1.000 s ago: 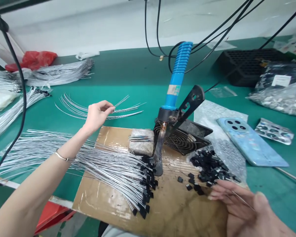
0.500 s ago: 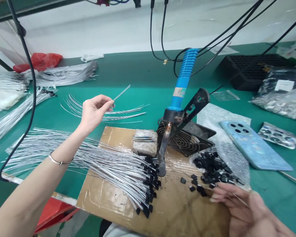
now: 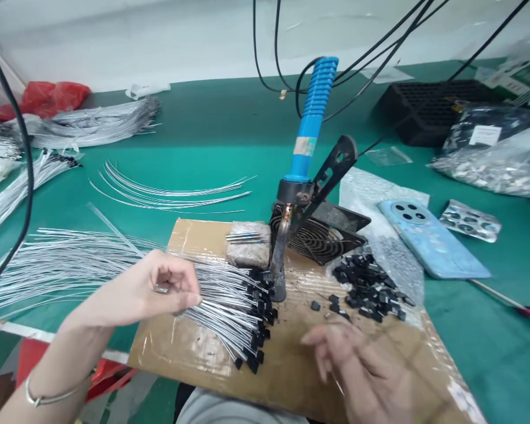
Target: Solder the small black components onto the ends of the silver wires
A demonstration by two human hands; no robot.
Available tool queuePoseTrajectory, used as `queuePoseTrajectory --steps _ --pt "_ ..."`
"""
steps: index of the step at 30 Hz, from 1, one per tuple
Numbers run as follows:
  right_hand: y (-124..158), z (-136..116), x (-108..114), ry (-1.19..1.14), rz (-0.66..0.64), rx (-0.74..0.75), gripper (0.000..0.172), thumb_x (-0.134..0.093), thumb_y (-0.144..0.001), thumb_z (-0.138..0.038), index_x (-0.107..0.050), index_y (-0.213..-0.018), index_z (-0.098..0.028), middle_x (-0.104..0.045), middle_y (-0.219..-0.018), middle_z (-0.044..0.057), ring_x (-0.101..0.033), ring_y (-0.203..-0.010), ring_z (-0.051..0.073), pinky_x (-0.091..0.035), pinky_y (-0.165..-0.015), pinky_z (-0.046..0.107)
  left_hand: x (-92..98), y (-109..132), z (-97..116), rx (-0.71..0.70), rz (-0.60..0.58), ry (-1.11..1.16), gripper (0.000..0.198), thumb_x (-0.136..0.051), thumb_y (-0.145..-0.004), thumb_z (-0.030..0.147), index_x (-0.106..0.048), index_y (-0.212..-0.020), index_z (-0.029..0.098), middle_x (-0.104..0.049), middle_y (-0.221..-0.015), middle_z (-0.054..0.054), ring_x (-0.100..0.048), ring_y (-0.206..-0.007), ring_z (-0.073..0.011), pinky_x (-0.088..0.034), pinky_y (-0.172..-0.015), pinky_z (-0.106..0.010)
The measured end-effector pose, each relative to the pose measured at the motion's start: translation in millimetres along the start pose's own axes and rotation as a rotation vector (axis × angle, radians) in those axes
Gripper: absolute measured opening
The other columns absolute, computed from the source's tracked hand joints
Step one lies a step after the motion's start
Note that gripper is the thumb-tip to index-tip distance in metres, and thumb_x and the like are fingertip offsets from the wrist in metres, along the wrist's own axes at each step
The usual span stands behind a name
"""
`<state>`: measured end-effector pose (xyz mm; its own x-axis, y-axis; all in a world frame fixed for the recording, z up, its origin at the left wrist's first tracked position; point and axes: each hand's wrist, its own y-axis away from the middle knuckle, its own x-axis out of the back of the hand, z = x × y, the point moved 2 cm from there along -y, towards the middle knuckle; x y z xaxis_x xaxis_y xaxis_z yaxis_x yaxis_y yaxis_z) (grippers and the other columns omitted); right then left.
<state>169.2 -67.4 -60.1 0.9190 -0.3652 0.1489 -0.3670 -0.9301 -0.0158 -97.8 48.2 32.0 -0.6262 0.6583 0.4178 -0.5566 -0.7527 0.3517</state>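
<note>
Readable text: none | bag label: too small to read | blue-handle sticker: illegible

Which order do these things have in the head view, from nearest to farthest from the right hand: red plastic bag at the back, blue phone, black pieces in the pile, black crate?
Starting from the right hand:
1. Black pieces: just beyond it.
2. Blue phone: farther back, to the right.
3. Black crate: behind the phone, back right.
4. Red plastic bag: back left.
</note>
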Motion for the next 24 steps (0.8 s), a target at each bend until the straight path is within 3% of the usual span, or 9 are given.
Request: queuePoseTrajectory --steps 3,4,8,11,14,18,20,22,24 --pt "2.8 -16.6 -23.7 0.038 -0.325 0.069 0.02 -0.064 -0.088 -0.028 -0.072 -0.071 -0.022 -0.063 -0.065 0.0 -0.059 -0.057 0.014 -0.045 -0.051 0.023 -19.7 -1.8 -11.7 -0.006 0.019 0.072 0.017 -0.069 -0.084 0.024 -0.066 -0.068 0.019 -0.057 -0.055 0.002 -0.046 -0.051 -0.0109 -0.038 -0.047 -0.021" --pt "2.5 -19.8 -29.0 0.034 -0.369 0.057 0.017 -0.065 -0.086 -0.026 -0.072 -0.072 -0.021 -0.062 -0.067 0.0 -0.059 -0.057 0.014 -0.045 -0.051 0.022 -24.0 -1.7 -13.7 -0.009 0.019 0.083 0.018 -0.068 -0.085 0.025 -0.066 -0.069 0.019 -0.057 -0.056 0.002 -0.046 -0.051 -0.0109 -0.038 -0.048 -0.021" --pt "0.6 -23.1 -37.9 -0.031 -0.318 -0.048 0.024 -0.067 -0.087 -0.032 -0.066 -0.066 -0.02 -0.055 -0.063 -0.002 -0.05 -0.054 0.012 -0.038 -0.047 0.021 -32.0 0.4 -15.5 -0.001 -0.001 0.111 0.021 -0.063 -0.09 0.028 -0.065 -0.072 0.018 -0.057 -0.058 0.001 -0.046 -0.053 -0.0109 -0.038 -0.049 -0.022" --pt "1.5 -21.2 -37.6 -0.035 -0.286 -0.073 0.03 -0.068 -0.087 -0.036 -0.063 -0.063 -0.02 -0.051 -0.061 -0.003 -0.042 -0.048 0.009 -0.029 -0.042 0.022 -31.8 0.9 -14.9 0.01 -0.003 0.123 0.021 -0.063 -0.09 0.027 -0.065 -0.071 0.017 -0.055 -0.056 0.001 -0.045 -0.051 -0.011 -0.036 -0.048 -0.023" --pt "1.9 -17.1 -34.7 -0.018 -0.284 -0.074 0.03 -0.068 -0.088 -0.036 -0.062 -0.063 -0.02 -0.05 -0.062 -0.004 -0.04 -0.045 0.009 -0.028 -0.039 0.022 -30.7 1.2 -13.1 0.006 -0.001 0.085 0.02 -0.064 -0.088 0.026 -0.065 -0.071 0.017 -0.058 -0.057 0.0 -0.048 -0.053 -0.012 -0.037 -0.049 -0.024" --pt "-0.4 -11.0 -30.5 0.068 -0.321 0.131 0.023 -0.065 -0.09 -0.028 -0.064 -0.069 -0.021 -0.054 -0.064 -0.003 -0.049 -0.05 0.011 -0.037 -0.043 0.021 -39.7 6.0 -5.9 0.017 0.081 -0.126 0.015 -0.061 -0.09 0.026 -0.07 -0.082 0.019 -0.068 -0.068 -0.002 -0.059 -0.062 -0.0158 -0.044 -0.057 -0.025" --pt "-1.8 -8.2 -29.1 0.118 -0.323 0.243 0.019 -0.065 -0.09 -0.023 -0.065 -0.071 -0.021 -0.057 -0.064 -0.002 -0.053 -0.051 0.011 -0.041 -0.045 0.02 -52.6 8.7 0.4 0.0 0.149 -0.231 0.015 -0.063 -0.09 0.029 -0.071 -0.102 0.024 -0.072 -0.077 -0.002 -0.062 -0.064 -0.017 -0.046 -0.06 -0.026" --pt "-2.6 -6.6 -28.3 0.148 -0.317 0.308 0.016 -0.065 -0.09 -0.02 -0.065 -0.073 -0.022 -0.057 -0.063 -0.003 -0.054 -0.051 0.011 -0.043 -0.045 0.019 -70.0 8.9 7.0 -0.058 0.173 -0.291 0.029 -0.065 -0.09 0.032 -0.066 -0.118 0.027 -0.072 -0.083 -0.001 -0.064 -0.068 -0.0182 -0.048 -0.067 -0.028" --pt "-2.4 -7.1 -27.9 0.15 -0.306 0.332 0.014 -0.066 -0.089 -0.019 -0.066 -0.076 -0.022 -0.057 -0.064 -0.003 -0.056 -0.051 0.011 -0.044 -0.046 0.019 -86.9 6.0 11.5 -0.1 0.176 -0.291 0.025 -0.062 -0.093 0.03 -0.065 -0.118 0.028 -0.071 -0.086 -0.001 -0.064 -0.076 -0.0193 -0.048 -0.071 -0.029"
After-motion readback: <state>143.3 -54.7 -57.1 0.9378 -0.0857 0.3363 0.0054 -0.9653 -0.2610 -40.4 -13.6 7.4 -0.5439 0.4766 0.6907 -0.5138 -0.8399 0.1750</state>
